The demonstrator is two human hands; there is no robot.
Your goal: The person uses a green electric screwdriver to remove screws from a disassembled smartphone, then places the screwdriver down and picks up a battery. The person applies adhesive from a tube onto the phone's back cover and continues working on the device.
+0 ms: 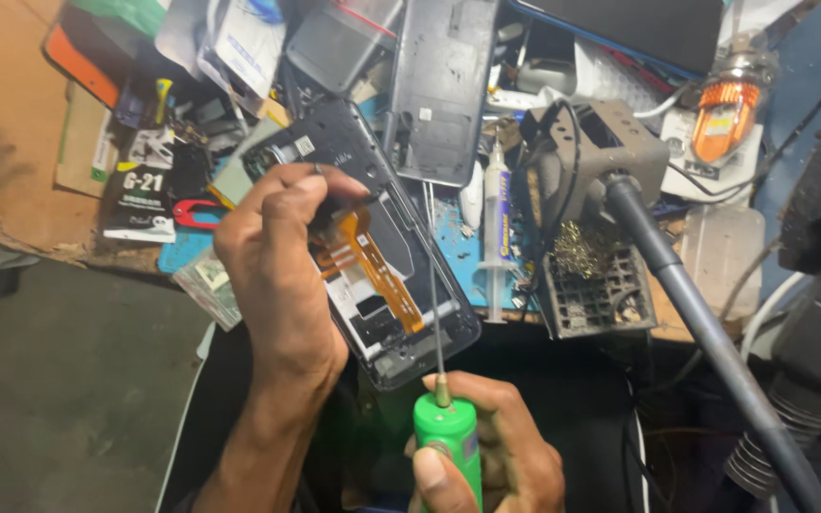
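Note:
My left hand [282, 252] holds an opened phone body [387, 285], dark frame up, its back removed. An orange flex ribbon [377, 266] runs diagonally across the phone's inside, and my left fingers press near its upper end. My right hand [486, 456] grips a green-handled screwdriver [448, 442] at the bottom middle. Its thin metal shaft [434, 285] points up over the phone toward the upper edge. The tip's exact contact spot is hard to make out.
A cluttered bench holds another phone back cover [439, 85], a syringe of paste [496, 218], a soldering stand with brass wool [591, 266], a grey hose [696, 313], red-handled pliers [197, 214] and packets. Bare floor lies at the lower left.

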